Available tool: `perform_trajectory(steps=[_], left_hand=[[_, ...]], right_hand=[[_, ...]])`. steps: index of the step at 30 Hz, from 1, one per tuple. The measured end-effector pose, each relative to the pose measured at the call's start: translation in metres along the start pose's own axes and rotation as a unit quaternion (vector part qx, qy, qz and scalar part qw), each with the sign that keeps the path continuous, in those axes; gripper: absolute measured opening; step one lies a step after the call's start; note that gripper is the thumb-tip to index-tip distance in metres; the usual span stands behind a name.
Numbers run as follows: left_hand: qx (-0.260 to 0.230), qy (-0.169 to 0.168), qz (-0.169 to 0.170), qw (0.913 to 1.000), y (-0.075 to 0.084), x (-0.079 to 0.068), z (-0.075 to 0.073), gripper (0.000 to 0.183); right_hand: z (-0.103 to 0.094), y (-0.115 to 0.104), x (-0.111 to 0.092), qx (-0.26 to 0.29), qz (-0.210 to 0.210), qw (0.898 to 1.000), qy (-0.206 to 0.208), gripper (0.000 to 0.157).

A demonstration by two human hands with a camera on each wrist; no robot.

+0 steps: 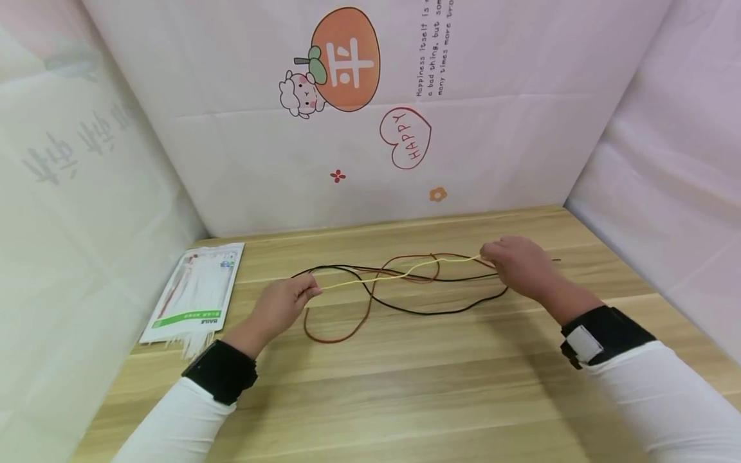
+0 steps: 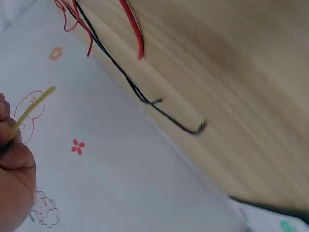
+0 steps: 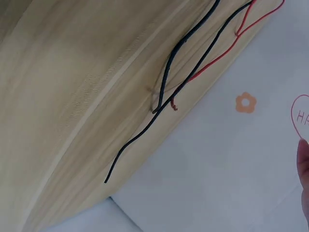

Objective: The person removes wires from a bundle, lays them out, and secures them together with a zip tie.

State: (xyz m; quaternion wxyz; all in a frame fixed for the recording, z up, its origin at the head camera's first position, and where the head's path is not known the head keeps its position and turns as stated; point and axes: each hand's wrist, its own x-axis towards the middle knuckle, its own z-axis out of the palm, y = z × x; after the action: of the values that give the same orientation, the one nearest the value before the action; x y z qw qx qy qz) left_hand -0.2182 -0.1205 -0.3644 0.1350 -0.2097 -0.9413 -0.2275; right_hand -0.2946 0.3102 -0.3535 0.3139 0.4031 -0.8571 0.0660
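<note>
A thin yellow wire (image 1: 347,283) stretches between both hands above the table in the head view. My left hand (image 1: 282,302) pinches its left part between thumb and fingers. In the left wrist view, a piece of the yellow wire (image 2: 36,105) sticks out past the left fingers. My right hand (image 1: 523,267) pinches the other end, though its fingertips partly hide the grip. Only part of the right hand (image 3: 304,174) shows in the right wrist view. Beneath the yellow wire lie loosely looped red wire (image 1: 338,342) and black wire (image 1: 425,314), crossing one another.
A white and green packet (image 1: 197,289) lies at the table's left, with thin white strips (image 1: 197,344) poking out of its near end. White printed cloth (image 1: 243,161) stands behind the wooden table (image 1: 370,405) and along both sides.
</note>
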Motion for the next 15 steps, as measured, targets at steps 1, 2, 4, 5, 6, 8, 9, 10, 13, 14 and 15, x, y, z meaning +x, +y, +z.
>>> perform_trajectory(steps=[1, 2, 4, 5, 6, 8, 9, 10, 13, 14, 15], left_hand=[[-0.014, -0.005, -0.001, 0.9999, -0.001, -0.001, -0.001, 0.012], [-0.035, -0.011, -0.008, 0.9993, -0.002, -0.002, -0.002, 0.012], [-0.105, -0.026, -0.037, 0.9935, -0.003, -0.004, -0.003, 0.015], [-0.149, -0.031, -0.056, 0.9868, -0.003, -0.005, -0.004, 0.018], [-0.198, -0.036, -0.073, 0.9768, -0.003, -0.006, -0.004, 0.021], [-0.304, -0.048, -0.090, 0.9472, -0.001, -0.007, -0.005, 0.027], [-0.359, -0.054, -0.093, 0.9271, 0.000, -0.007, -0.005, 0.029], [-0.410, -0.061, -0.090, 0.9056, 0.001, -0.008, -0.004, 0.031], [-0.522, -0.095, -0.074, 0.8444, 0.001, -0.007, -0.004, 0.031], [-0.542, -0.106, -0.071, 0.8304, 0.001, -0.007, -0.005, 0.030], [-0.552, -0.118, -0.070, 0.8222, 0.000, -0.007, -0.005, 0.029]], right_hand=[[0.000, 0.000, -0.001, 0.008, 0.011, 1.000, -0.008, 0.028], [-0.001, 0.000, -0.002, 0.014, 0.022, 1.000, -0.015, 0.027], [-0.002, -0.002, -0.003, 0.021, 0.040, 0.999, -0.023, 0.024], [-0.002, -0.003, -0.003, 0.022, 0.049, 0.998, -0.025, 0.022], [-0.002, -0.004, -0.003, 0.022, 0.057, 0.998, -0.026, 0.020], [-0.002, -0.005, -0.004, 0.021, 0.070, 0.997, -0.028, 0.017], [-0.001, -0.005, -0.005, 0.020, 0.075, 0.997, -0.029, 0.017], [-0.001, -0.005, -0.006, 0.019, 0.081, 0.996, -0.029, 0.016], [0.002, -0.003, -0.011, 0.017, 0.089, 0.995, -0.031, 0.018], [0.003, -0.002, -0.013, 0.017, 0.090, 0.995, -0.031, 0.018], [0.003, -0.001, -0.015, 0.015, 0.089, 0.995, -0.031, 0.018]])
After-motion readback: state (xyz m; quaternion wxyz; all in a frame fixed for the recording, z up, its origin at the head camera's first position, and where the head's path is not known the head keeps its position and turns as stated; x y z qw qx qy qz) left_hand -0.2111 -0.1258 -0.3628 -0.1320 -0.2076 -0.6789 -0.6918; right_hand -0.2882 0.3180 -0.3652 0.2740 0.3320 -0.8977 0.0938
